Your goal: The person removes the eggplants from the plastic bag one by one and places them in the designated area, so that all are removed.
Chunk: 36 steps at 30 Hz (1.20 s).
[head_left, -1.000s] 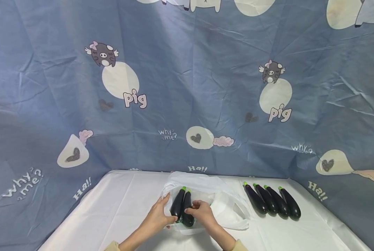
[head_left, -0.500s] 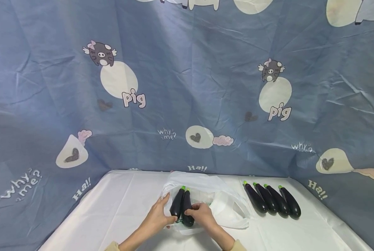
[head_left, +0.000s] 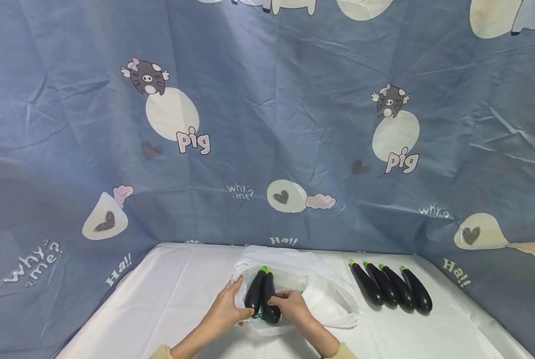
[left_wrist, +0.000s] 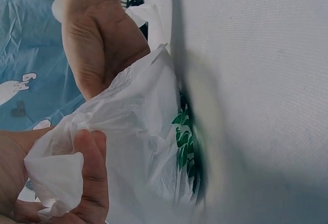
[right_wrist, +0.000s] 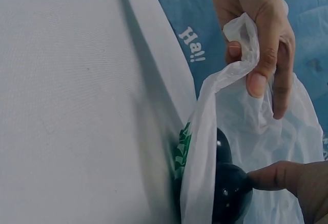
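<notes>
A white plastic bag with a green print lies on its side, its mouth toward me. Just inside it, two dark eggplants rest side by side, a left eggplant and a right eggplant, green stems pointing away. My left hand grips the bag's left edge, the film bunched between thumb and fingers in the left wrist view. At the right eggplant, my right hand holds its side, the thumb pressed to its dark rounded end. The right hand's other fingers are largely hidden by the bag in the left wrist view.
Several more eggplants lie in a slanted row at the right of the white-covered table. The bag's handle loops spread toward them. Behind the table hangs a blue printed cloth.
Both hands stay at the bag, the left still gripping its edge. The right hand's fingers have shifted slightly against the right eggplant, which has barely moved.
</notes>
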Tool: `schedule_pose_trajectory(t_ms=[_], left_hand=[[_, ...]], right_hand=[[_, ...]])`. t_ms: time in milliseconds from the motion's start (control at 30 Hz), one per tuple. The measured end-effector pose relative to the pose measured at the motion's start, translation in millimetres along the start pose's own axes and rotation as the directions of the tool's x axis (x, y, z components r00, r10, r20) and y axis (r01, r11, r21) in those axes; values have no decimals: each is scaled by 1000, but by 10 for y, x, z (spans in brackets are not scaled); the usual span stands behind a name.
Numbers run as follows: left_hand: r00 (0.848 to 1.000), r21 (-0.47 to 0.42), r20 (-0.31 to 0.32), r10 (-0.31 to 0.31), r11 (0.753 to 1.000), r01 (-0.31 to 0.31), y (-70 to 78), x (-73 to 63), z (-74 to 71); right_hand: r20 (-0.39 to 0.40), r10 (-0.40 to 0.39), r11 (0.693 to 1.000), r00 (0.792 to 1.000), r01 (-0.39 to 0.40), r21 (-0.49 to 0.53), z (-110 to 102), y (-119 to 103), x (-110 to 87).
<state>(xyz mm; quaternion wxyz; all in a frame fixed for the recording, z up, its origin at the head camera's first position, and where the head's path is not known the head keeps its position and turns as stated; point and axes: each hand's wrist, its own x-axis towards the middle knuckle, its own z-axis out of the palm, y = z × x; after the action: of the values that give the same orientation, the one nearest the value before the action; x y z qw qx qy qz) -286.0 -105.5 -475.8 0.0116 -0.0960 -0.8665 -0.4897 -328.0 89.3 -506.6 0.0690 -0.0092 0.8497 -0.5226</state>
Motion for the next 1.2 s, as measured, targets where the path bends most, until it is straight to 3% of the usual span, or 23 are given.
schedule_pose_trajectory(t_ms=[300, 633, 867, 1200], left_hand=[[1000, 31, -7, -2, 1000, 2, 2, 7, -2], [1000, 3, 3, 1, 1000, -2, 0, 3, 1], [999, 50, -33, -2, 999, 4, 22, 5, 8], [1000, -4, -6, -15, 1000, 15, 18, -9, 24]], right_hand=[[40, 10, 999, 999, -12, 40, -94, -58, -56], [49, -5, 999, 999, 3, 38, -150, -58, -123], [76, 9, 1000, 997, -11, 29, -226, -60, -189], [97, -31, 998, 995, 26, 49, -359, 19, -294]])
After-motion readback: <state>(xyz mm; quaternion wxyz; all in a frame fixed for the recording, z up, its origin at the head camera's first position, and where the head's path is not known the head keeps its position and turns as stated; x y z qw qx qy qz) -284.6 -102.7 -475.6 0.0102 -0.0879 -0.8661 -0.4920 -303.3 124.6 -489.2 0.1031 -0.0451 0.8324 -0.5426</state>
